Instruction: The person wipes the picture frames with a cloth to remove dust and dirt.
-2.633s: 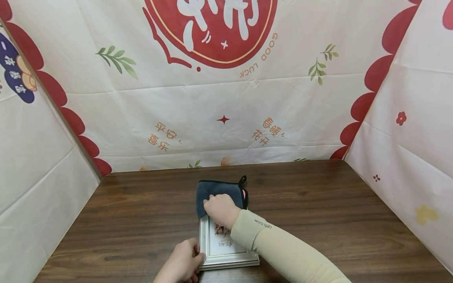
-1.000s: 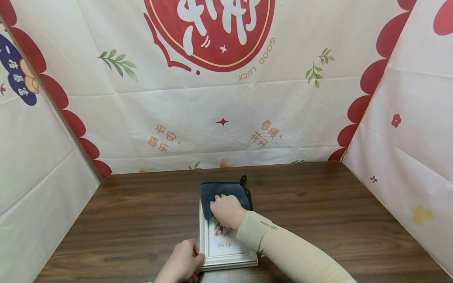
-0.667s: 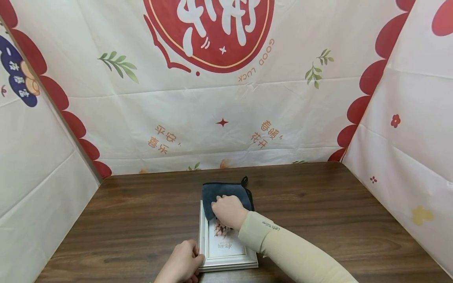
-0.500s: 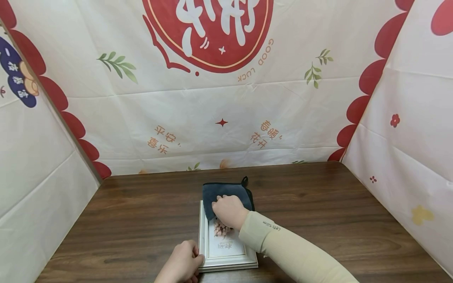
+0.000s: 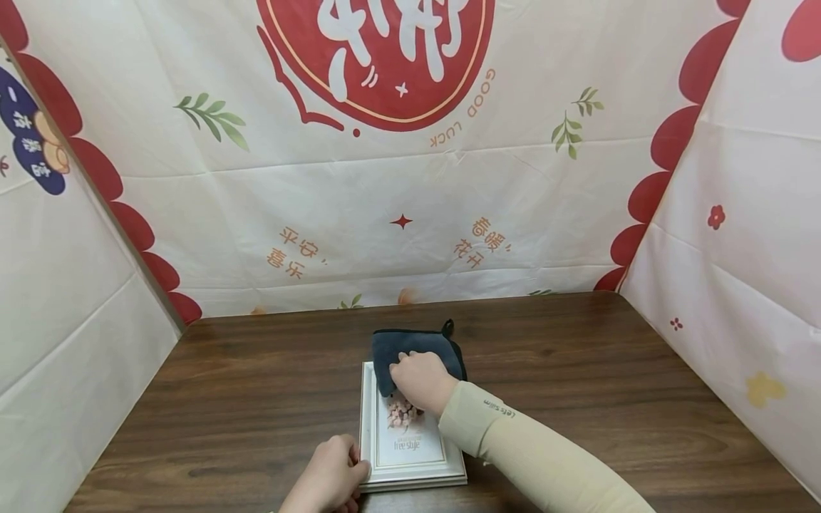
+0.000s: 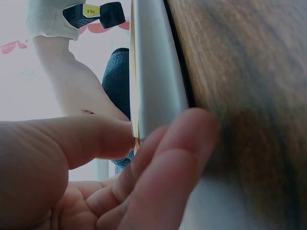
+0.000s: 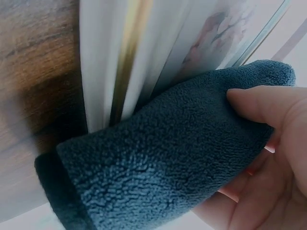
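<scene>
A white picture frame (image 5: 417,474) with a thin gold line lies face up on the table; its picture shows pink flowers and lettering. My left hand (image 5: 328,472) pinches the frame's near left corner. In the left wrist view its thumb is on the front and its fingers are at the frame's side (image 6: 156,67). My right hand (image 5: 423,382) grips a folded dark blue cloth (image 5: 410,343) with black edging and a loop, over the frame's far end. Thumb and curled fingers hold the fluffy cloth (image 7: 158,163) in the right wrist view. Cloth and hand hide the frame's far part.
The brown wooden table (image 5: 256,385) extends on both sides of the frame. A white printed cloth backdrop (image 5: 359,192) stands behind the table, with cloth side walls left and right.
My right hand has slid the cloth a little to the right along the frame's far end, baring more of its left edge and the flowers. The left hand keeps its place.
</scene>
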Available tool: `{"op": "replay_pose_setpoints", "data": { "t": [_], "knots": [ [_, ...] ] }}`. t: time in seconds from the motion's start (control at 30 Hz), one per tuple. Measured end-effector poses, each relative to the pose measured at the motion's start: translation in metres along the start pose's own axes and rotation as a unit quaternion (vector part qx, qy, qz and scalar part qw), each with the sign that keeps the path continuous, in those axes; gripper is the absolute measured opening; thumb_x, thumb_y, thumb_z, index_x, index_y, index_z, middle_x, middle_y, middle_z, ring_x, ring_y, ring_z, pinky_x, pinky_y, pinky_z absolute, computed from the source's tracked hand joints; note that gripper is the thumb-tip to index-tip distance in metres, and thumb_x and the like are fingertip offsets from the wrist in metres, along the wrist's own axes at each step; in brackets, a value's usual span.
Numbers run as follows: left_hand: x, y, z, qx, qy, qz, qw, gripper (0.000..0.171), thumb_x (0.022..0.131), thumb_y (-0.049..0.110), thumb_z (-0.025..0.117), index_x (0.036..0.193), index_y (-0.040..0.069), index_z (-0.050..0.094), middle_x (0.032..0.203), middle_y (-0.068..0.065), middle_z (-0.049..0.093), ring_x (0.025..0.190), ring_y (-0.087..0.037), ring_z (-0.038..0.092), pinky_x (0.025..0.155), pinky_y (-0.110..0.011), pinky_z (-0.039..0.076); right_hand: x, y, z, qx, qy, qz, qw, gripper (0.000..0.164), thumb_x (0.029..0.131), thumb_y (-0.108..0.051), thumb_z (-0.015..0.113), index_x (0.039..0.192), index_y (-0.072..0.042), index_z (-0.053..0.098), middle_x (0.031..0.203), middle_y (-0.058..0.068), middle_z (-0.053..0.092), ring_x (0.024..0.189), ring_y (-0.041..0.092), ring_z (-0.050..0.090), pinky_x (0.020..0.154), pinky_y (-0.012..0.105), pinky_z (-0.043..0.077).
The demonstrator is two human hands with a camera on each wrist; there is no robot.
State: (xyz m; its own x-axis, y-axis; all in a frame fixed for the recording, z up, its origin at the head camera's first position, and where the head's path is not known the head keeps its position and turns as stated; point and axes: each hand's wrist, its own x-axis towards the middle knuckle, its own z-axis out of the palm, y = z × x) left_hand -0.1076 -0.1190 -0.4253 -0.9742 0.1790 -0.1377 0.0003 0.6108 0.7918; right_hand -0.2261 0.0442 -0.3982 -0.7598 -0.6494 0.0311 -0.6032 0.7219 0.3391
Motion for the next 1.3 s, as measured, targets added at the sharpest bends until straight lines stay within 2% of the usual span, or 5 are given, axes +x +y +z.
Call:
{"op": "replay_pose_setpoints", "data": {
  "t": [0.13, 0.63, 0.87, 1.1, 1.3],
  "knots": [
    [0.000, 0.001, 0.001, 0.005, 0.004, 0.001, 1.0000, 0.012, 0.075, 0.007, 0.053, 0.068, 0.005, 0.044, 0.042, -0.001, 0.050, 0.031, -0.009, 0.050, 0.030, -0.025, 0.041, -0.002, 0.002, 0.000, 0.005, 0.001, 0.001, 1.000, 0.030, 0.085, -0.022, 0.058, 0.115, -0.020, 0.060, 0.117, 0.004, 0.060, 0.103, 0.017, 0.058, 0.073, 0.028, 0.053],
    [0.001, 0.001, -0.001, 0.014, -0.016, -0.019, 0.9996, 0.012, 0.077, 0.009, 0.053, 0.070, 0.005, 0.045, 0.044, -0.003, 0.051, 0.033, -0.008, 0.050, 0.032, -0.025, 0.042, -0.007, 0.009, 0.000, 0.003, 0.001, 0.007, 1.000, 0.029, 0.086, -0.024, 0.058, 0.114, -0.020, 0.061, 0.116, 0.003, 0.061, 0.104, 0.017, 0.058, 0.072, 0.028, 0.053],
    [0.000, 0.001, -0.001, 0.021, -0.010, -0.014, 0.9996, 0.012, 0.076, 0.009, 0.054, 0.069, 0.006, 0.045, 0.045, -0.003, 0.051, 0.032, -0.007, 0.049, 0.031, -0.024, 0.042, -0.009, 0.012, 0.001, 0.011, 0.002, 0.009, 1.000, 0.027, 0.086, -0.024, 0.057, 0.113, -0.019, 0.062, 0.114, 0.003, 0.062, 0.103, 0.017, 0.059, 0.072, 0.028, 0.053],
    [0.001, 0.002, -0.002, 0.022, -0.018, -0.030, 0.9991, 0.013, 0.077, 0.009, 0.054, 0.068, 0.006, 0.045, 0.046, -0.003, 0.051, 0.034, -0.007, 0.050, 0.032, -0.023, 0.042, -0.013, 0.016, 0.001, 0.017, -0.005, 0.014, 1.000, 0.030, 0.083, -0.024, 0.061, 0.113, -0.019, 0.062, 0.115, 0.003, 0.061, 0.105, 0.017, 0.058, 0.076, 0.030, 0.052],
    [0.001, 0.004, -0.002, 0.020, -0.016, -0.030, 0.9992, 0.013, 0.076, 0.008, 0.054, 0.068, 0.006, 0.045, 0.046, -0.003, 0.051, 0.034, -0.007, 0.050, 0.033, -0.023, 0.042, -0.015, 0.018, 0.005, 0.024, -0.004, 0.022, 0.999, 0.029, 0.084, -0.022, 0.059, 0.113, -0.020, 0.062, 0.117, 0.004, 0.060, 0.106, 0.018, 0.057, 0.075, 0.032, 0.053]
  ]
}}
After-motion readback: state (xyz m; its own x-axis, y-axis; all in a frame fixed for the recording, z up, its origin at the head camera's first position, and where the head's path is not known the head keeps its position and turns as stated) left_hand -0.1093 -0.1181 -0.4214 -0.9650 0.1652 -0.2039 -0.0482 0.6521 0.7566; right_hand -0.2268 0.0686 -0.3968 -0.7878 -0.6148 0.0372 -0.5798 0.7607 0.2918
